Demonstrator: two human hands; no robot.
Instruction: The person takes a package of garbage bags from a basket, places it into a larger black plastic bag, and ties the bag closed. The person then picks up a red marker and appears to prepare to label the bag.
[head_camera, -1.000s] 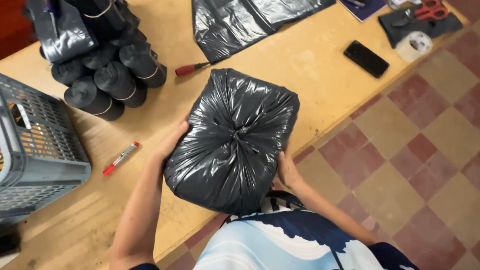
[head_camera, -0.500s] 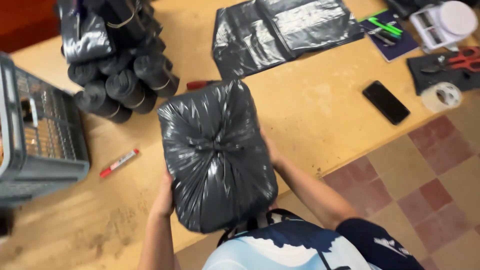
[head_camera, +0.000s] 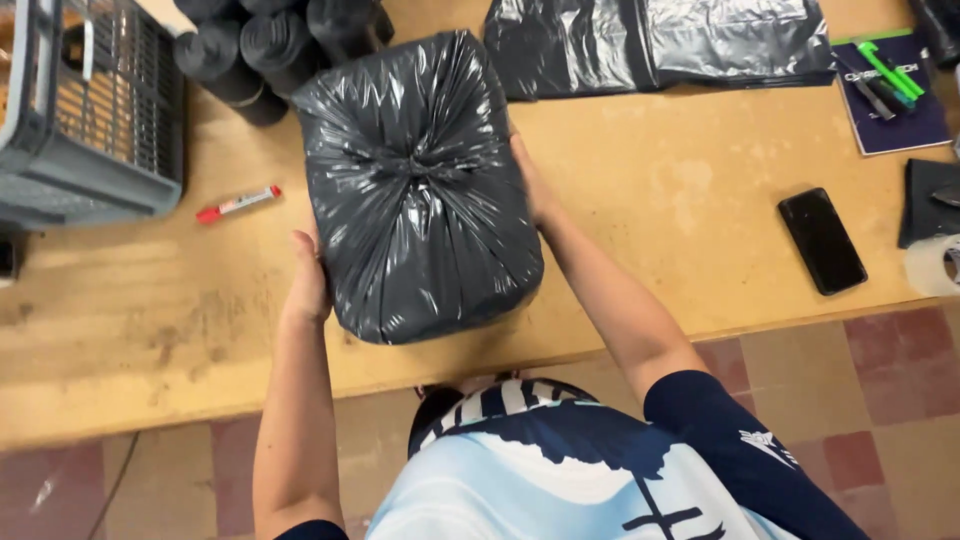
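A full black plastic bag (head_camera: 415, 190), tied in a knot at its middle, rests on the wooden table (head_camera: 660, 200). My left hand (head_camera: 308, 280) presses against its left side near the table's front. My right hand (head_camera: 530, 175) holds its right side, fingers partly hidden behind the bag. Both hands grip the bag between them.
A grey plastic crate (head_camera: 90, 110) stands at the left. Rolls of black bags (head_camera: 260, 45) lie behind the bag, flat black bags (head_camera: 650, 40) at the back. A red marker (head_camera: 238, 203), a black phone (head_camera: 822, 240) and a notebook with pens (head_camera: 890, 85) lie on the table.
The bag has been turned and shifted left with both hands still on it; my left hand slid toward its near-left side. The view has swung to the right.
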